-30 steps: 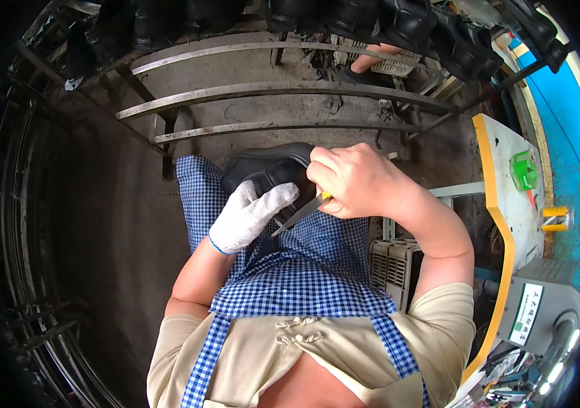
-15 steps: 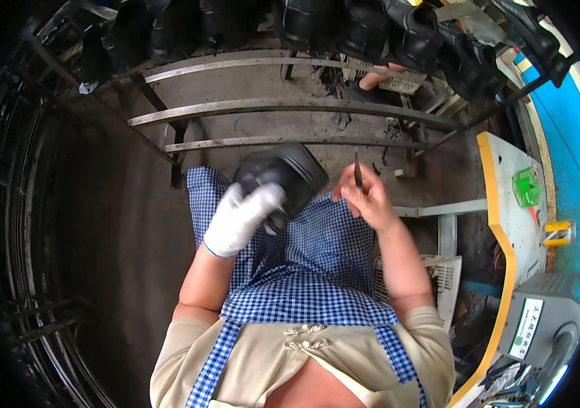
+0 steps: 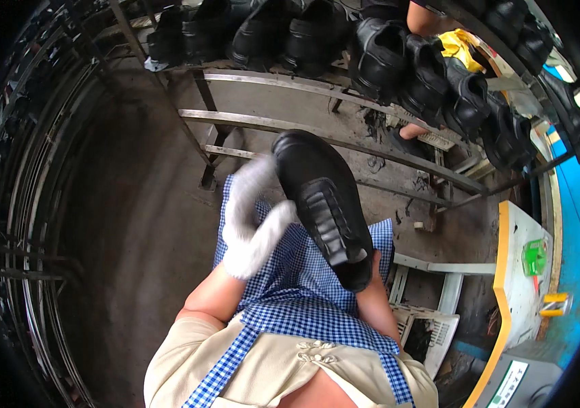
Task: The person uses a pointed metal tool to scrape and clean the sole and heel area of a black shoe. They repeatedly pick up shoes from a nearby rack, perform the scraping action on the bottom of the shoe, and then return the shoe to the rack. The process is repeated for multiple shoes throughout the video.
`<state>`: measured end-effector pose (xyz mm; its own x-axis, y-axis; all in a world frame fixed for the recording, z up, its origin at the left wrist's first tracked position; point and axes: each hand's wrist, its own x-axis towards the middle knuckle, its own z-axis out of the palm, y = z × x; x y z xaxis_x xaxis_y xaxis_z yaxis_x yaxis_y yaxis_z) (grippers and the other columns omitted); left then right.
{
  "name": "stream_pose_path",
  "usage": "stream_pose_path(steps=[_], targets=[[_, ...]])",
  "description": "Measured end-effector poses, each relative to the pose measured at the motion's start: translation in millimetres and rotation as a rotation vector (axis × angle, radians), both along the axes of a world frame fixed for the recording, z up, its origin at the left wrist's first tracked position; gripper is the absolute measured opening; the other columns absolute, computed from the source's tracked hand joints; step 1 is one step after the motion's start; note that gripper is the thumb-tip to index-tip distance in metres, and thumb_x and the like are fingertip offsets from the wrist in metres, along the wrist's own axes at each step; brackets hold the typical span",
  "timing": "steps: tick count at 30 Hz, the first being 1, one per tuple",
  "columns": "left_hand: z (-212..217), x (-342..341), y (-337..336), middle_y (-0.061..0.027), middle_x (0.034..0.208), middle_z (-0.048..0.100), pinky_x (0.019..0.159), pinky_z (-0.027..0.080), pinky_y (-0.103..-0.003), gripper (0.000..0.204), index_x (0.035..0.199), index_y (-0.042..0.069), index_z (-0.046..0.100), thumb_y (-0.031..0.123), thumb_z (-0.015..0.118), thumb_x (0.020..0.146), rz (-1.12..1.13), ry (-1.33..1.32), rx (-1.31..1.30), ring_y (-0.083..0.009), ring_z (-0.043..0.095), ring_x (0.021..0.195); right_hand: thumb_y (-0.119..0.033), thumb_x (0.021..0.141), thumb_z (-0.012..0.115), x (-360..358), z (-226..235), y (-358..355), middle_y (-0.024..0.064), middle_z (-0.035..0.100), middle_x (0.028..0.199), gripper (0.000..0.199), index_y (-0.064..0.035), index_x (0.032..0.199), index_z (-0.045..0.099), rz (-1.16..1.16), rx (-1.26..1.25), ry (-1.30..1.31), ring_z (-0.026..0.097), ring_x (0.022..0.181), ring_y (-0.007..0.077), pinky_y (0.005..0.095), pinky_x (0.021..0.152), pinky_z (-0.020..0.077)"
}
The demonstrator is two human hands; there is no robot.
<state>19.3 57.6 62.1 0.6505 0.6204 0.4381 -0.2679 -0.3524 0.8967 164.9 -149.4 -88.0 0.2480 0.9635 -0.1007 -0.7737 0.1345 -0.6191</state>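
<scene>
A black shoe (image 3: pixel 324 194) is held up over my lap, its toe toward the far left and its heel toward me. The upper shows ridged bands across the middle. My right hand (image 3: pixel 375 266) grips it by the heel end from behind; most of its fingers are hidden by the shoe. My left hand (image 3: pixel 252 221), in a white glove, is open beside the shoe's left side. Its thumb stands apart from the fingers, which are smeared by motion, and the fingertips come close to the toe. A blue checked apron (image 3: pixel 286 262) covers my lap.
A metal rack (image 3: pixel 262 122) stands ahead, with several black shoes (image 3: pixel 378 61) along its top. Another rack (image 3: pixel 24 204) runs down the left. At right are a yellow-edged table (image 3: pixel 518 299), a green container (image 3: pixel 533 257) and a white plastic crate (image 3: pixel 439 333). A person's foot (image 3: pixel 409 139) shows beyond.
The shoe has swung toe-away and passed from my gloved left hand to my right. My left hand has opened. The thin dark tool in my right hand no longer shows. The view has turned.
</scene>
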Motion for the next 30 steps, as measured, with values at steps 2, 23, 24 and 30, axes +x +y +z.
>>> stream_pose_path(steps=[2,23,24,30], targets=[[-4.7,16.2,1.0,-0.0175,0.146,0.041,0.110,0.037,-0.039,0.077,0.148,0.000,0.032,0.018,0.074,0.086,0.049,-0.173,-0.448,-0.0260,0.041,0.135,-0.040,0.094,0.062,-5.7,6.1,7.3,0.0122,0.056,0.137,0.067,-0.0002,0.143,0.042,0.045,0.034,-0.021,0.056,0.124,0.0240,0.0366,0.104,0.0455],[5.1,11.3,-4.1,-0.0145,0.118,0.063,0.096,0.050,-0.034,0.076,0.131,-0.005,0.052,0.023,0.088,0.070,-0.409,0.232,-0.340,-0.0215,0.062,0.108,-0.007,0.078,0.077,26.8,199.7,25.9,0.0033,0.056,0.075,0.041,-0.0204,0.117,0.073,-0.321,0.006,-2.026,0.057,0.054,0.0158,0.0303,0.047,0.0484],[3.9,11.4,-4.6,-0.0142,0.118,0.063,0.096,0.050,-0.034,0.075,0.131,-0.004,0.052,0.023,0.088,0.070,-0.410,0.238,-0.348,-0.0213,0.062,0.108,-0.008,0.077,0.077,27.5,200.9,25.2,0.0033,0.055,0.074,0.042,-0.0203,0.117,0.073,-0.322,-0.002,-2.059,0.058,0.055,0.0158,0.0304,0.047,0.0485],[7.9,19.8,-10.2,-0.0126,0.118,0.063,0.096,0.050,-0.033,0.071,0.128,-0.001,0.054,0.022,0.088,0.071,-0.485,0.278,-0.345,-0.0193,0.061,0.108,-0.011,0.075,0.077,33.7,210.5,18.8,0.0030,0.054,0.076,0.043,-0.0175,0.117,0.071,-0.262,0.079,-2.046,0.060,0.056,0.0182,0.0321,0.048,0.0501]])
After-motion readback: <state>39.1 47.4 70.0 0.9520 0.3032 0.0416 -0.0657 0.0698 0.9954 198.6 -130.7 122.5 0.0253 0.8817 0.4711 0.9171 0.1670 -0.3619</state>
